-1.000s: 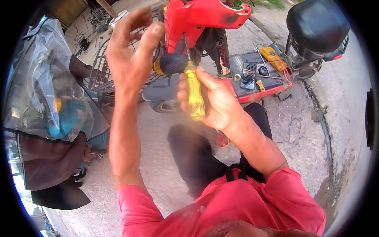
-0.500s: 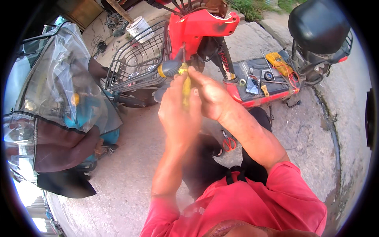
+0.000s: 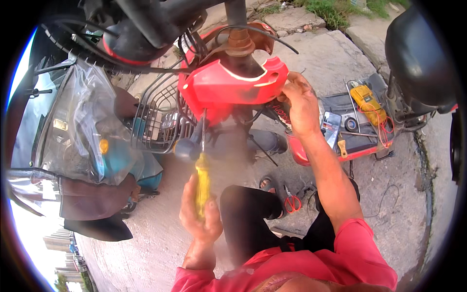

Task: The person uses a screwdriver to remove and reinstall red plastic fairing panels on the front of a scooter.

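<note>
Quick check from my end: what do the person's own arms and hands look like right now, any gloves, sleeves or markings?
Both hands are bare: no gloves, rings or watch visible on the left hand or the right hand. The forearms are uncovered and look dusty. Short red sleeves of a red shirt start above the elbows. No tattoos or markings can be made out; the left arm is blurred.

Screwdriver [image 3: 202,180] tip hidden behind red cover [image 3: 228,85]; left hand [image 3: 200,219] blurred.

Single head-worn fisheye view, looking steeply down.
Close above both hands [image 3: 204,214], facing forward onto red scooter panel [image 3: 228,85] and concrete ground [image 3: 389,219]; edges bent toward rim.
</note>
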`<state>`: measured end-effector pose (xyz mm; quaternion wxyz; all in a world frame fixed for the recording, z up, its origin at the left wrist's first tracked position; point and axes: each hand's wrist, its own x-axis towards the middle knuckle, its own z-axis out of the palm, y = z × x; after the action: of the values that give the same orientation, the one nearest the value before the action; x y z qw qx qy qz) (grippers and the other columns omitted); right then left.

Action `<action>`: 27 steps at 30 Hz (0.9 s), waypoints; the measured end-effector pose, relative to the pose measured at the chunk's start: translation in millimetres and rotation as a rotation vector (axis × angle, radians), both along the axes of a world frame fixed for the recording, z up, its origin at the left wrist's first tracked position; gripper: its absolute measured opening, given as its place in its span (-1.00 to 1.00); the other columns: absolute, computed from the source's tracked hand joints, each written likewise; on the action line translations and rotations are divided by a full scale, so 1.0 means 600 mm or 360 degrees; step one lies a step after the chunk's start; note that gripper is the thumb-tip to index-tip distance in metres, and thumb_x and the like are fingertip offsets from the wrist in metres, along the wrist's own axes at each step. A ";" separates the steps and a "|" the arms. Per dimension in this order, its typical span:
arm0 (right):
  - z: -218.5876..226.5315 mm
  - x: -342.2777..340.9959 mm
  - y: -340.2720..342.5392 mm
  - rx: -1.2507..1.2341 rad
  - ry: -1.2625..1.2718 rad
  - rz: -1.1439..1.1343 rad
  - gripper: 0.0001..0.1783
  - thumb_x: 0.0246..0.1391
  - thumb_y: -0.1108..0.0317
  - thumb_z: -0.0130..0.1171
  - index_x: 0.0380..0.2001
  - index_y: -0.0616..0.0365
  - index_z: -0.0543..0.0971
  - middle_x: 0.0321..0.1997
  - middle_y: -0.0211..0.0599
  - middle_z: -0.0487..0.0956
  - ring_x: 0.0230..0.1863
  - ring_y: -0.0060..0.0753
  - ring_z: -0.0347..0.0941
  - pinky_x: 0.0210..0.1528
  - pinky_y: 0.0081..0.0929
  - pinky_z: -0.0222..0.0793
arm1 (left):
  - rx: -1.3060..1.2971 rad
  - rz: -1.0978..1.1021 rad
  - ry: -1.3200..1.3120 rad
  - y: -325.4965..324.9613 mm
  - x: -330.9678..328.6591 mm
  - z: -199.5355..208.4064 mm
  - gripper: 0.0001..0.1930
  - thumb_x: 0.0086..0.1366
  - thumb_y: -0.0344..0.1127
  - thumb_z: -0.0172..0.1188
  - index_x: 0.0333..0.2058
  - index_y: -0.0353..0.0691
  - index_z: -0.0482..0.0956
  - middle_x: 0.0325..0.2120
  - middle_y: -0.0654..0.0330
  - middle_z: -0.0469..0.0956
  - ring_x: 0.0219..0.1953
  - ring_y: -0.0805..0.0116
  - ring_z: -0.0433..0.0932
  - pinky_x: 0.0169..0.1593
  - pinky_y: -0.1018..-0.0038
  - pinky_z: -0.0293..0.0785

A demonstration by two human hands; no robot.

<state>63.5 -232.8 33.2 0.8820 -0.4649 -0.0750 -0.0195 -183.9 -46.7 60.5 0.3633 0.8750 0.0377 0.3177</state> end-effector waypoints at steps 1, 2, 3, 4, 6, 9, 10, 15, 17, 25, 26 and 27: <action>-0.002 0.008 0.004 0.0000 -0.0103 -0.0048 -0.65 0.27 0.22 0.22 0.00 0.22 0.61 -0.18 -0.33 0.67 -0.16 -0.54 0.53 -0.03 -0.47 0.43 | 0.0019 0.0005 0.0007 0.000 -0.002 0.000 -0.35 0.38 -0.22 0.08 0.36 -0.45 0.28 -0.26 0.10 0.58 -0.47 0.57 0.41 -0.37 0.63 0.39; -0.005 0.017 0.009 0.0002 -0.0205 -0.0097 -0.66 0.26 0.24 0.22 0.00 0.24 0.60 -0.17 -0.32 0.67 -0.16 -0.54 0.53 -0.03 -0.47 0.43 | 0.0038 0.0000 -0.0021 -0.001 0.002 -0.004 -0.35 0.40 -0.19 0.08 0.36 -0.44 0.27 -0.31 0.11 0.55 -0.47 0.56 0.42 -0.38 0.62 0.39; -0.003 0.020 0.011 -0.0002 -0.0315 -0.0139 -0.66 0.26 0.27 0.21 0.00 0.26 0.60 -0.17 -0.32 0.67 -0.16 -0.54 0.52 -0.02 -0.46 0.44 | 0.0050 0.0000 -0.0055 -0.002 0.003 -0.006 -0.34 0.41 -0.16 0.08 0.37 -0.43 0.26 -0.36 0.12 0.53 -0.48 0.54 0.42 -0.39 0.60 0.39; 0.005 0.019 0.004 0.0050 -0.0227 -0.0011 -0.68 0.23 0.30 0.23 -0.04 0.27 0.59 -0.15 -0.30 0.65 -0.13 -0.52 0.52 -0.04 -0.46 0.44 | 0.0060 -0.0007 -0.0023 -0.001 0.003 -0.006 -0.34 0.42 -0.13 0.08 0.37 -0.42 0.26 -0.37 0.12 0.52 -0.49 0.53 0.43 -0.40 0.59 0.39; -0.005 0.043 0.005 -0.0193 -0.0481 -0.0177 -0.71 0.23 0.29 0.24 -0.07 0.25 0.60 -0.13 -0.28 0.64 -0.09 -0.49 0.53 -0.04 -0.45 0.44 | 0.0084 -0.0018 0.0040 0.000 -0.003 -0.003 -0.33 0.45 -0.06 0.08 0.37 -0.40 0.25 -0.39 0.13 0.51 -0.51 0.50 0.43 -0.42 0.56 0.38; -0.010 0.098 0.008 -0.0288 -0.0760 -0.0137 -0.69 0.16 0.32 0.30 -0.09 0.23 0.54 -0.08 -0.24 0.61 -0.05 -0.40 0.54 0.01 -0.41 0.46 | 0.0247 0.0066 -0.0004 0.015 -0.015 -0.024 -0.30 0.47 0.03 0.08 0.37 -0.38 0.24 -0.44 0.14 0.49 -0.54 0.48 0.43 -0.45 0.53 0.36; -0.005 0.107 0.017 -0.0134 -0.0721 -0.0049 -0.67 0.14 0.33 0.32 -0.09 0.22 0.51 -0.07 -0.23 0.61 -0.06 -0.39 0.54 0.01 -0.40 0.46 | 0.0367 0.0096 -0.0008 0.022 -0.020 -0.029 -0.27 0.47 0.08 0.07 0.38 -0.36 0.21 -0.49 0.16 0.49 -0.57 0.49 0.42 -0.47 0.52 0.35; -0.018 0.143 0.023 0.0458 -0.0519 0.0602 -0.64 0.07 0.40 0.40 -0.14 0.17 0.45 -0.05 -0.24 0.63 -0.05 -0.51 0.53 0.05 -0.40 0.46 | 0.0184 0.0204 0.0102 -0.006 -0.020 -0.020 -0.32 0.41 -0.05 0.06 0.33 -0.41 0.24 -0.54 0.16 0.51 -0.58 0.44 0.45 -0.46 0.49 0.39; -0.010 0.145 0.022 0.0398 -0.0493 0.0724 -0.60 0.07 0.41 0.41 -0.07 0.17 0.47 -0.05 -0.29 0.63 -0.09 -0.55 0.54 0.04 -0.44 0.46 | 0.0099 0.0224 0.0123 -0.021 -0.023 -0.009 -0.42 0.28 -0.38 0.06 0.26 -0.49 0.31 -0.46 0.07 0.57 -0.54 0.36 0.53 -0.43 0.44 0.47; -0.004 0.162 -0.006 -0.0049 -0.0637 0.1111 -0.44 -0.04 0.32 0.45 0.05 0.20 0.53 -0.09 -0.22 0.61 -0.09 -0.33 0.57 0.03 -0.35 0.46 | -0.0056 0.0268 0.0158 -0.045 -0.011 0.011 -0.44 0.36 -0.29 0.07 0.28 -0.43 0.34 -0.48 0.07 0.58 -0.57 0.39 0.52 -0.47 0.48 0.45; -0.011 0.160 0.003 0.0015 -0.0637 0.1120 -0.43 -0.05 0.29 0.45 0.05 0.20 0.53 -0.09 -0.20 0.61 -0.08 -0.26 0.57 0.04 -0.32 0.47 | -0.0059 0.0305 0.0165 -0.044 -0.012 0.009 -0.43 0.40 -0.19 0.10 0.28 -0.42 0.35 -0.49 0.11 0.58 -0.59 0.42 0.52 -0.48 0.49 0.44; -0.012 0.160 0.007 -0.0018 -0.0685 0.1081 -0.42 -0.06 0.27 0.45 0.05 0.19 0.53 -0.08 -0.18 0.60 -0.06 -0.18 0.56 0.04 -0.29 0.47 | -0.0066 0.0355 0.0186 -0.050 -0.011 0.012 -0.43 0.41 -0.17 0.10 0.28 -0.41 0.35 -0.50 0.12 0.58 -0.59 0.43 0.52 -0.48 0.50 0.44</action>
<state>159.5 -228.8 26.1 0.7999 -0.4038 -0.4073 0.1766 -190.7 -76.5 67.4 0.3409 0.8747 0.1623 0.3038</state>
